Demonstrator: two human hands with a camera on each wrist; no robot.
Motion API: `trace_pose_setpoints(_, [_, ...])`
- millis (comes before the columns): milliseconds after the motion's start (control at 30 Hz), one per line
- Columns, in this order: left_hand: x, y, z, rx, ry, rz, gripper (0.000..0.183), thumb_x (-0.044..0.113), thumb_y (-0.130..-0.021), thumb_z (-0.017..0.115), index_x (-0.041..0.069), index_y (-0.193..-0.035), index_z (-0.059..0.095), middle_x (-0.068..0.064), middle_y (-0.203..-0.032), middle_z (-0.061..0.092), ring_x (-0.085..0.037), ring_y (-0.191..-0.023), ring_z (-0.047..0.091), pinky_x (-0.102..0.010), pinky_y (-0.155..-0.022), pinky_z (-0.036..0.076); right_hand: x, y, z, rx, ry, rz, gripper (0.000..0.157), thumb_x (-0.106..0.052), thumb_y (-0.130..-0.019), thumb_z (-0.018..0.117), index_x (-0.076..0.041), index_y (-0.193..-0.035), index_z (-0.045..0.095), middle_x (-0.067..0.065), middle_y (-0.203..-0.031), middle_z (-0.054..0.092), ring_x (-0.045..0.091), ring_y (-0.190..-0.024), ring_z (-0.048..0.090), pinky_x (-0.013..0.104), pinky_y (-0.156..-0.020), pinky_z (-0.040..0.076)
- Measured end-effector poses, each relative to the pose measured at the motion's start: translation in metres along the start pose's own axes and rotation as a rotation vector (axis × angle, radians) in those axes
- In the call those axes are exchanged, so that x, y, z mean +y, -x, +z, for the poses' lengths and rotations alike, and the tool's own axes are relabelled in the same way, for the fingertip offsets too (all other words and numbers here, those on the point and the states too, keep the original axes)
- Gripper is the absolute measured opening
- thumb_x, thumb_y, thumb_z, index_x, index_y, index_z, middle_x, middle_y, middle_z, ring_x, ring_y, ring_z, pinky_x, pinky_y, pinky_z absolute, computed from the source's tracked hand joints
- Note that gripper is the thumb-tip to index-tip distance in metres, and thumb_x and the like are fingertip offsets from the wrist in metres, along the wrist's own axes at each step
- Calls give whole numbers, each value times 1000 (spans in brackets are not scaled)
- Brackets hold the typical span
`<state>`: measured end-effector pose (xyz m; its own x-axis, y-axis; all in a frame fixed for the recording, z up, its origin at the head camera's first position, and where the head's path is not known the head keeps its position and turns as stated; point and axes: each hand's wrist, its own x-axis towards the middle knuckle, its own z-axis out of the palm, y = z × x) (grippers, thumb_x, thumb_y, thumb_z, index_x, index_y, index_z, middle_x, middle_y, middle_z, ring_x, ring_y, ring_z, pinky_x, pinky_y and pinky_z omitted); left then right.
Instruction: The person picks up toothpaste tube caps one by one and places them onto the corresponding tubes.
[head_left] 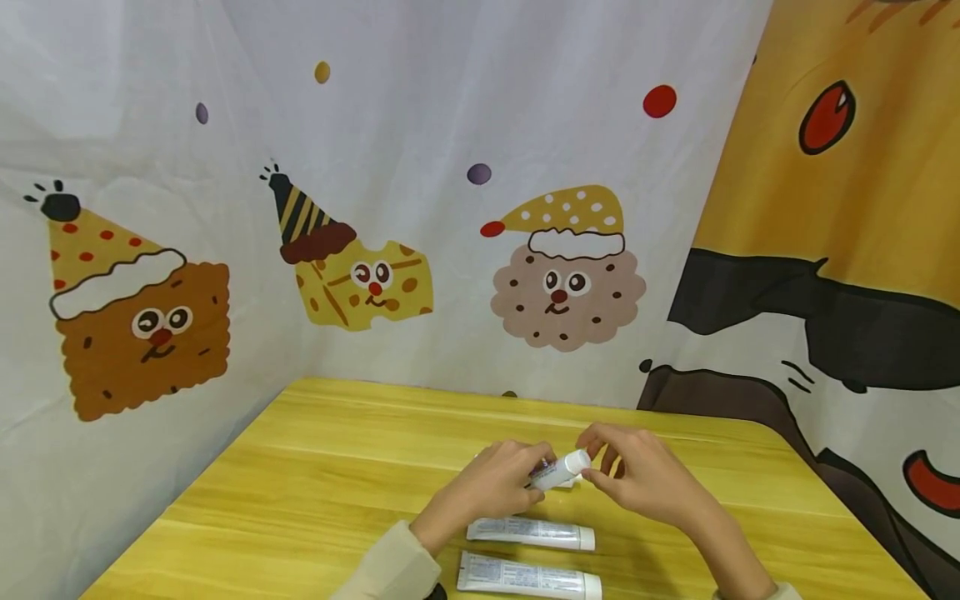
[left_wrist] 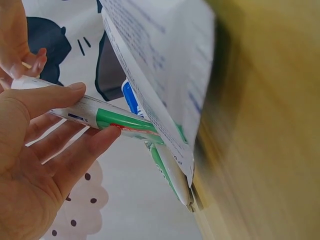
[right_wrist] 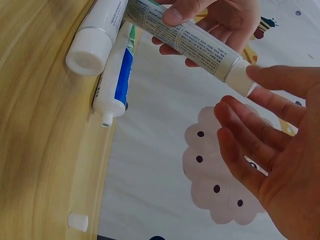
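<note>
My left hand [head_left: 498, 479] holds a white and green toothpaste tube [head_left: 553, 473] above the table, thumb on one side and fingers on the other. My right hand [head_left: 645, 475] is at the tube's capped end. In the right wrist view its thumb and index finger pinch the white cap [right_wrist: 239, 77], while the other fingers are spread loosely. Two more capped toothpaste tubes, a nearer one [head_left: 528, 577] and a farther one [head_left: 530, 533], lie side by side below the hands. Behind them, an uncapped tube [right_wrist: 116, 80] with a blue stripe shows its bare nozzle.
A small loose white cap [right_wrist: 78, 221] stands on the wooden table [head_left: 300, 492]. Beyond the table edge hangs a white curtain [head_left: 420, 108] printed with cartoon figures. A dark object [head_left: 437, 592] shows partly at the bottom edge, beside the left sleeve.
</note>
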<state>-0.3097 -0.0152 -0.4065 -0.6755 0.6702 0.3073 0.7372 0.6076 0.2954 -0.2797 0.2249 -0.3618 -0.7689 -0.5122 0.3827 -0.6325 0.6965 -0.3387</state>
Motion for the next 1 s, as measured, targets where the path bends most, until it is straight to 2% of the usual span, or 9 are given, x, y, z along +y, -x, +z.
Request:
trace_pose_setpoints(167, [0,1,0,-3,17,-8,33,16,-89,81,16,-119,69,4,-102,76,1,-75,59,-17,-67,48,-1,0,0,5,8,15,14,-32,-94,76,-23,-101,68,-15,-87,68,-5,-70,59,20,-59,50])
trace_pose_setpoints(267, [-1,1,0,-2,28,-9,33,15,-89,81,15,-120,69,4,-102,76,1,-74,58,-17,-67,48,-1,-1,0,2,11,24,16,-39,-95,74,-24,-96,68,-15,-84,68,-5,-68,58,20,-59,50])
trace_pose_setpoints(367, [-1,1,0,-2,18,-4,33,16,-89,81,16,-120,69,4,-102,76,1,-73,58,-17,-66,48,0,-1,0,-1,8,29,20,-42,-95,73,-24,-99,69,-14,-85,69,-5,-68,59,20,-59,49])
trace_pose_setpoints(500, [0,0,0,-2,8,0,33,17,-89,81,16,-120,69,4,-102,76,1,-74,59,-17,-67,48,-1,-1,0,0,8,16,20,-37,-94,75,-22,-105,69,-13,-89,70,-5,-70,59,20,-59,51])
trace_pose_setpoints(600, [0,0,-1,-2,11,-3,33,17,-89,81,16,-120,69,4,-103,77,1,-75,59,-17,-68,49,-1,-1,0,0,12,17,16,-36,-95,75,-23,-101,68,-14,-88,69,-5,-70,59,20,-60,50])
trace_pose_setpoints(767, [1,0,0,-3,16,3,32,16,-89,80,16,-119,69,4,-102,76,1,-74,58,-16,-66,47,0,0,-1,-2,6,44,19,-44,-96,72,-26,-94,68,-16,-83,67,-5,-68,58,20,-58,48])
trace_pose_setpoints(1000, [-1,0,1,-7,18,4,34,17,-89,81,16,-120,69,4,-104,77,1,-76,61,-17,-68,49,0,-1,0,-7,10,23,21,-39,-95,74,-22,-104,68,-14,-88,69,-6,-69,59,20,-59,50])
